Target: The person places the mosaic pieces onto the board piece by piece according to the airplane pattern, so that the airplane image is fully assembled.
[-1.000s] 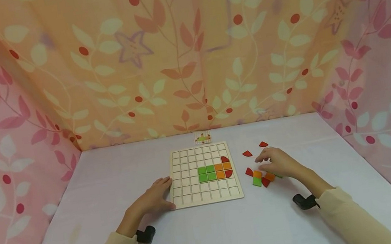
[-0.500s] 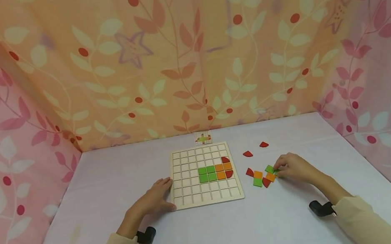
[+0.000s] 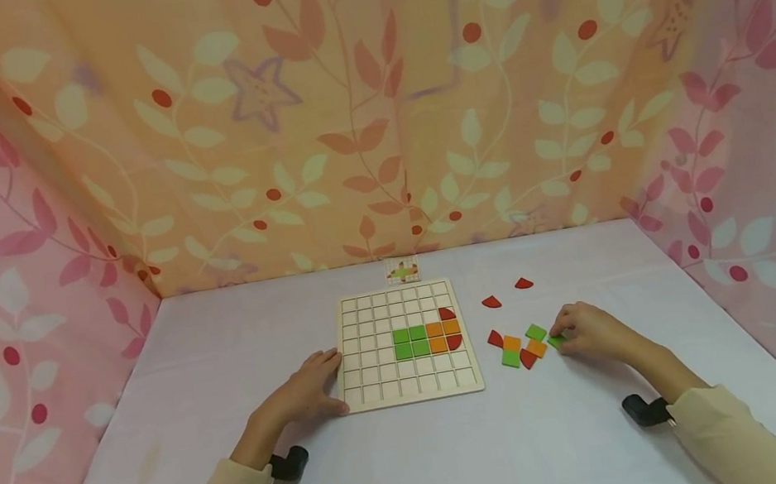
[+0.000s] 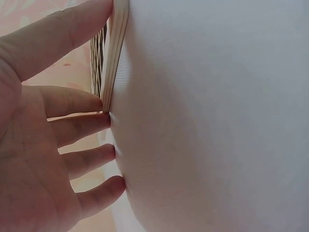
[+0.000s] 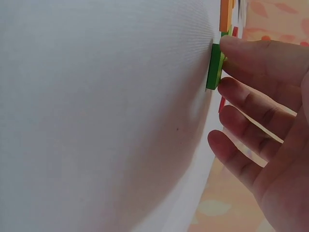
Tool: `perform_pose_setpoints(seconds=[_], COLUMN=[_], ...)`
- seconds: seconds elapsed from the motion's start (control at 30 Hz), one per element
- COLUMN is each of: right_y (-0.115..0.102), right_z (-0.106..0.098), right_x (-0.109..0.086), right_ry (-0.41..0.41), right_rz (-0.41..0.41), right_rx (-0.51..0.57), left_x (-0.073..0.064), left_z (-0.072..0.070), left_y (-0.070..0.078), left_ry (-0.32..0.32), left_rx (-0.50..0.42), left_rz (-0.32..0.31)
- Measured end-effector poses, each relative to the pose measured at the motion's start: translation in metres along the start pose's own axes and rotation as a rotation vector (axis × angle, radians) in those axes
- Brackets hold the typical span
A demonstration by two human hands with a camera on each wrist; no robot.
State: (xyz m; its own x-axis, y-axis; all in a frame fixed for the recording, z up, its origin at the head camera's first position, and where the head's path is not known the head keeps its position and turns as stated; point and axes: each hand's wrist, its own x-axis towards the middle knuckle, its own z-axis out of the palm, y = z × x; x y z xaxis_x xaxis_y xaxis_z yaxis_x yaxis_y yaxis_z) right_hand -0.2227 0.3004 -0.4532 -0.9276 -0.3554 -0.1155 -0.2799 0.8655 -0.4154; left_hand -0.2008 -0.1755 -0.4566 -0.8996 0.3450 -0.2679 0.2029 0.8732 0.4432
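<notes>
A pale wooden grid board [image 3: 370, 374] lies on the white table, with green square tiles [image 3: 410, 342], orange square tiles [image 3: 444, 335] and red quarter-round tiles [image 3: 454, 342] set in its cells. My left hand [image 3: 305, 390] rests at the board's left edge; in the left wrist view, the thumb and fingertips touch its side. On the right, my right hand [image 3: 590, 331] pinches a green square tile [image 5: 214, 66] between thumb and fingers, low at the table. The hand partly covers this tile in the head view.
Left of the right hand lie a loose green tile [image 3: 535, 332], an orange tile [image 3: 535, 349] and a red quarter-round tile [image 3: 528, 358]. More red tiles [image 3: 524, 283] lie farther back. A small pattern card [image 3: 402, 271] sits behind the board. Patterned cloth [image 3: 254, 153] encloses the table.
My right hand has moved right and toward me from above the loose pieces, uncovering several tiles, and has taken hold of a green one. The left hand has stayed at the board.
</notes>
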Motion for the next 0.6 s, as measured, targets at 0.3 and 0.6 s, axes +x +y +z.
perform_pose_setpoints(seconds=[0.3, 0.6], right_y=[0.0005, -0.0019], right_z=[0.0024, 0.003], right_x=[-0.0001, -0.0014], right_ry=[0.019, 0.038], right_rz=[-0.018, -0.074], right_rx=[-0.059, -0.169], left_x=[0.0, -0.0012], left_z=[-0.0001, 0.0], left_y=[0.0, -0.0008], left_ry=[-0.002, -0.001], left_rx=[0.003, -0.002], left_rz=[0.007, 0.016])
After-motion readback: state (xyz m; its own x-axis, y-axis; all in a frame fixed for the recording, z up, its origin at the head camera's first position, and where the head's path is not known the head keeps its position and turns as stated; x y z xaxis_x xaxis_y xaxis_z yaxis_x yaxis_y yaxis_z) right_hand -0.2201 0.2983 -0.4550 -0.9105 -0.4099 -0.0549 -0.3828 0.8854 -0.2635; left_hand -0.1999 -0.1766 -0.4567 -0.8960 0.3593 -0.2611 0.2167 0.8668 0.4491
